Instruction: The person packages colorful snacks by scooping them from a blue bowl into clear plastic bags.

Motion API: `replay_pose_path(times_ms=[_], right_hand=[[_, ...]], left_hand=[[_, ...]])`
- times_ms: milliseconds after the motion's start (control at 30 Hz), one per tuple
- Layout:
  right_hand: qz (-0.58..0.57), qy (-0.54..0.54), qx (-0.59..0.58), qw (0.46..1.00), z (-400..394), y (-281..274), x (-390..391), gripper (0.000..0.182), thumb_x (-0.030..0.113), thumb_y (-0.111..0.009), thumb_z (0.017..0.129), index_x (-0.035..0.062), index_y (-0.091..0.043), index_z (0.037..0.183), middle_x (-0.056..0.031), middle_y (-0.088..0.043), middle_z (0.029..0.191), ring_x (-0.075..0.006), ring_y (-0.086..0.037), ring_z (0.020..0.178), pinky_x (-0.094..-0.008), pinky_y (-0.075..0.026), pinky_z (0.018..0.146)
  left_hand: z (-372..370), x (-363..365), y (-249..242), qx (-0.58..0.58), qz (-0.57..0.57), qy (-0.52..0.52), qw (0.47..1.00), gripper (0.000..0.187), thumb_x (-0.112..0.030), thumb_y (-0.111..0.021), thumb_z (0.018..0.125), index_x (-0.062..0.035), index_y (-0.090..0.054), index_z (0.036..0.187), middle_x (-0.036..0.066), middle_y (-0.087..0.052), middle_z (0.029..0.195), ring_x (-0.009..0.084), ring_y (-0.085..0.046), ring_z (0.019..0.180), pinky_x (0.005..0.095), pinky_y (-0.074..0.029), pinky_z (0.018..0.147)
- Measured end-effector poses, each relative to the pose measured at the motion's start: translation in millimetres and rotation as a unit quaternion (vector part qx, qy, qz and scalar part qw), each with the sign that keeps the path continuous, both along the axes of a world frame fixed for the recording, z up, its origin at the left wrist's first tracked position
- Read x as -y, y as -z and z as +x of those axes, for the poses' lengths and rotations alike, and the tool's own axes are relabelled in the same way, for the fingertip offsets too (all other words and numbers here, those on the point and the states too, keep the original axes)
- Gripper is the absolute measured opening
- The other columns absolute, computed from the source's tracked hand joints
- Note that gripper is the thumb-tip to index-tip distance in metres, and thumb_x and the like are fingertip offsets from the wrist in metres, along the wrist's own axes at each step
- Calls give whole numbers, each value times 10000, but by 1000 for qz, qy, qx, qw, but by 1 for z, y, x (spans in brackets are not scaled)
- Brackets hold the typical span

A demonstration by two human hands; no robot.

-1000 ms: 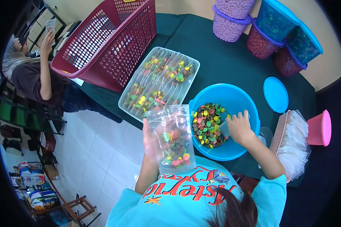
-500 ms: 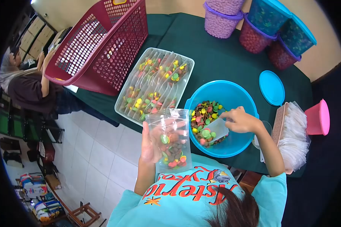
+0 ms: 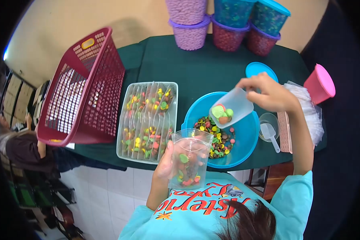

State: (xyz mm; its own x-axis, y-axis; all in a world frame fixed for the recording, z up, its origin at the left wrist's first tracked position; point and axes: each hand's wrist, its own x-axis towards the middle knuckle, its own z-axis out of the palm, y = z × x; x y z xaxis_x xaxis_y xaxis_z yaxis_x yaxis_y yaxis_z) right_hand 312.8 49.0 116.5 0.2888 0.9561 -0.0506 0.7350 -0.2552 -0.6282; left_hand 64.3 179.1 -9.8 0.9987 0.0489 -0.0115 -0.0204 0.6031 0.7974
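Above blue bowl of candies, right hand gripping loaded scoop, left hand clasping part-filled bag

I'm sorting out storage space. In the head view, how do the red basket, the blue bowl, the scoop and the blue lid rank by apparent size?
1. red basket
2. blue bowl
3. scoop and blue lid: they look alike, and the raised scoop is nearer the camera, so I can't rank them.
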Motion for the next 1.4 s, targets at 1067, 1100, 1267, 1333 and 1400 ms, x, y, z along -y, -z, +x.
replay_pose_path(times_ms=[1067, 1100, 1267, 1333, 1400], right_hand=[[96, -15, -194, 976, -68, 81, 30, 377, 270, -367, 878, 19, -464, 1142, -177, -501, 1102, -292, -469, 1024, -381, -282, 946], [144, -5, -263, 954, -84, 82, 25, 367, 248, -369, 878, 1, -463, 1133, -180, -510, 1086, -286, -482, 1012, -364, -318, 917], [223, 25, -393, 892, -113, 92, 17, 314, 162, -378, 868, -46, -480, 1080, -185, -545, 1016, -278, -529, 949, -340, -400, 834], [376, -21, -168, 911, -116, 103, 18, 277, 113, -373, 856, -49, -505, 1037, -173, -565, 970, -277, -565, 865, -330, -433, 778], [424, -37, -174, 888, -121, 105, 21, 254, 95, -362, 850, -54, -522, 978, -185, -571, 921, -280, -576, 805, -329, -452, 732]], left_hand=[[19, 34, 5, 0, 90, -327, 941, 468, -366, -256, 918, 22, -441, 1101, 141, -500, 1094, 183, -502, 981, 321, -404, 856], [20, 40, 1, 5, 109, -354, 929, 395, -310, -299, 917, 25, -467, 1044, 133, -542, 1024, 163, -526, 937, 297, -409, 834], [19, 63, 2, 29, 229, -462, 856, 296, -217, -363, 898, 40, -491, 966, 143, -590, 912, 171, -578, 829, 289, -443, 761], [15, 72, 4, 113, 339, -507, 784, 247, -169, -405, 877, 49, -497, 947, 170, -587, 908, 185, -596, 750, 287, -472, 672], [14, 74, 1, 156, 379, -525, 746, 224, -149, -437, 860, 52, -508, 931, 183, -587, 876, 192, -599, 684, 273, -478, 614]])
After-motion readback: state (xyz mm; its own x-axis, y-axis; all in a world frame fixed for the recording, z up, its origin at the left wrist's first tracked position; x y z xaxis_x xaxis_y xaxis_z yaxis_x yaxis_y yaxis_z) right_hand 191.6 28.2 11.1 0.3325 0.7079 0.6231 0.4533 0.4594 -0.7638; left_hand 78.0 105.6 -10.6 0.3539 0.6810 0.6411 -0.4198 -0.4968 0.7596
